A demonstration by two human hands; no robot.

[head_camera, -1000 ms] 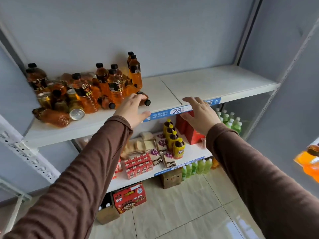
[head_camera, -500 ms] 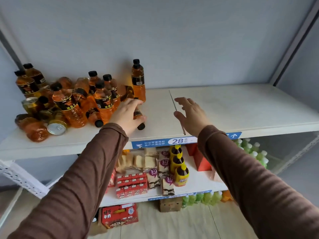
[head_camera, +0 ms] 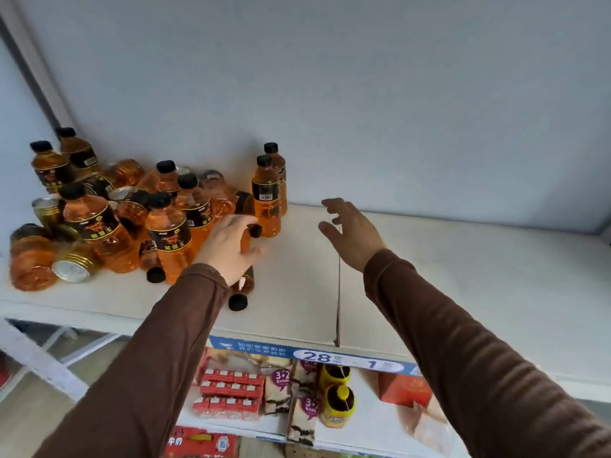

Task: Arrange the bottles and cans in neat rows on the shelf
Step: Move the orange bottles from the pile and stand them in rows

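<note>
Bottles and cans remain heaped at the left end of the shelf [head_camera: 463,276]: several amber bottles [head_camera: 99,226] stand upright, others lie on their sides, and gold-topped cans [head_camera: 71,267] lie tipped among them near the front edge. Two upright bottles [head_camera: 267,196] stand at the right margin of the heap, one behind the other, close to the far wall.

Left hand [head_camera: 231,249] has advanced from the shelf's front edge a second ago into the heap; it now rests over a lying bottle [head_camera: 243,289] whose black cap points toward the near edge. Fingers appear spread and relaxed, not yet curled round anything, so this grip reads as released.

Right hand [head_camera: 352,233] has likewise lifted from the price strip [head_camera: 307,353] and hovers above the bare shelf just right of the seam, fingers loosely extended, holding nothing.

Assessment: sorting has only begun; no neat row exists. The right half of the shelf is available for placement.
</note>
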